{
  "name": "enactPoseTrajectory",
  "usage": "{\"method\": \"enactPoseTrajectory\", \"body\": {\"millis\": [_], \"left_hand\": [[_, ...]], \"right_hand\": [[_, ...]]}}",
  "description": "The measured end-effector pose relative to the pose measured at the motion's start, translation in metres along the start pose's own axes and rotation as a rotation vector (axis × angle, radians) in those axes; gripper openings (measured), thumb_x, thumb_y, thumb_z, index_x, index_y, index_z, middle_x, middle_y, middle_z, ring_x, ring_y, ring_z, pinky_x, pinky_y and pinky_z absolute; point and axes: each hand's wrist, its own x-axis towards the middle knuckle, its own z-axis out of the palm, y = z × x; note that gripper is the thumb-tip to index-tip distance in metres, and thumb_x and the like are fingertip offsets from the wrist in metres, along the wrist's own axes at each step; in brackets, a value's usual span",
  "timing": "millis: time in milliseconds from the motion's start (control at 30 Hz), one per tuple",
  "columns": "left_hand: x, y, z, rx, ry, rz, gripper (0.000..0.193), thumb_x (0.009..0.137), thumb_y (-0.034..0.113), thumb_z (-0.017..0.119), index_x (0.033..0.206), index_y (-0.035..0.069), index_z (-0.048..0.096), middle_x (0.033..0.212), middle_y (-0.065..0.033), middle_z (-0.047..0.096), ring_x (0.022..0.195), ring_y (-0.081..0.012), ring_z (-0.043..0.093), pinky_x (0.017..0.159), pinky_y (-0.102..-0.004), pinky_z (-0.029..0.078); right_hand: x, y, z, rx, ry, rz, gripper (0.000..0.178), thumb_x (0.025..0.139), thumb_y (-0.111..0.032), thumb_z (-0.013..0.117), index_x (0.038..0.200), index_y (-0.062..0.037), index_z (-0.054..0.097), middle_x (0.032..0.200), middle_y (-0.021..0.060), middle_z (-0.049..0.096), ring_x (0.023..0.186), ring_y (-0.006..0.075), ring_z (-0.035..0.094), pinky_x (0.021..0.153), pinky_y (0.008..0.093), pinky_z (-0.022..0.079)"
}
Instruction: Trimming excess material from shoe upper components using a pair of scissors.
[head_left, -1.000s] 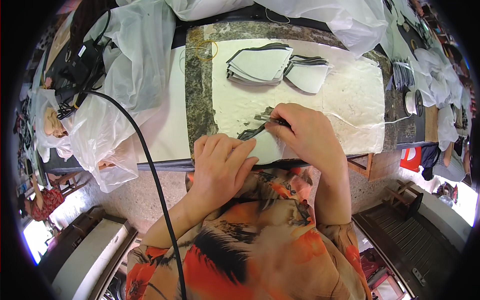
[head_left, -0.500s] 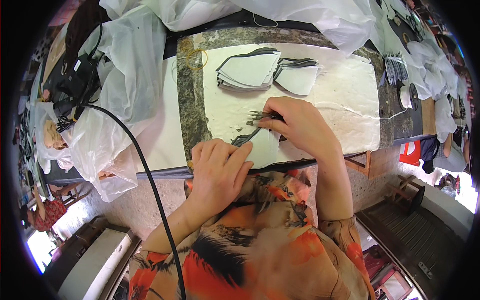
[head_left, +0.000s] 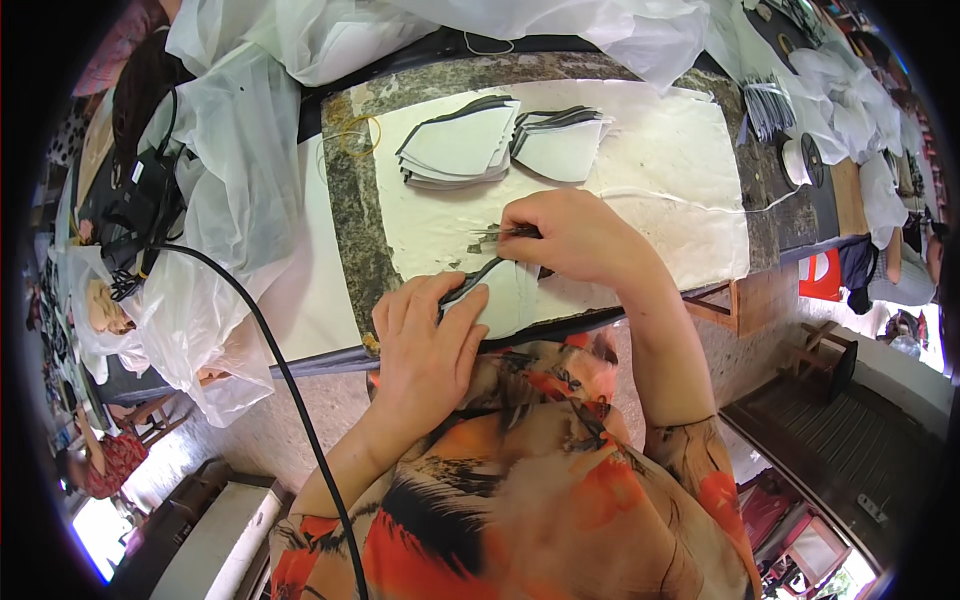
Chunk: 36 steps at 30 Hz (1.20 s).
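white cut piece (head_left: 505, 300) with a dark edge lies at the near edge of the white work sheet (head_left: 690, 190), at about 6 o'clock on it, and both hands meet on it. left hand (head_left: 425, 345) is spread flat, palm down, fingers closed together and pressing the piece's left part to the sheet; it grasps nothing, only holds the piece in place. right hand (head_left: 575, 240), at 1 o'clock from the left one, is curled with thumb and fingertips pinched on a thin dark tool (head_left: 495, 235) whose tip points toward 9 o'clock; what kind of tool it is cannot be told. the tool's tip sits just above the piece's dark edge.

further out, at 12 o'clock from the hands, two stacks of cut pieces (head_left: 465, 145) rest side by side on the sheet, well apart from the hands. the sheet covers a mottled stone slab (head_left: 350, 200). at 9 o'clock, clear plastic bags (head_left: 215, 200) are heaped, and a black cable (head_left: 280, 370) runs from 10 o'clock down to 6 o'clock past the left forearm.
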Motion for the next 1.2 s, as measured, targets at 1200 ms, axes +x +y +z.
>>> {"method": "enactPoseTrajectory", "body": {"millis": [1200], "left_hand": [[0.031,-0.013,-0.036,-0.817,-0.284,-0.459,0.019,0.087,0.013,0.077,0.102,0.002,0.076,0.081,-0.0023,0.066,0.073,-0.0103,0.056,0.065,-0.0274,0.043]], "right_hand": [[-0.041,-0.011,0.010,0.777,0.051,0.003,0.014,0.090,-0.016,0.069,0.088,-0.0024,0.066,0.079,-0.0019,0.059,0.075,0.0064,0.050,0.069,0.0246,0.042]]}}
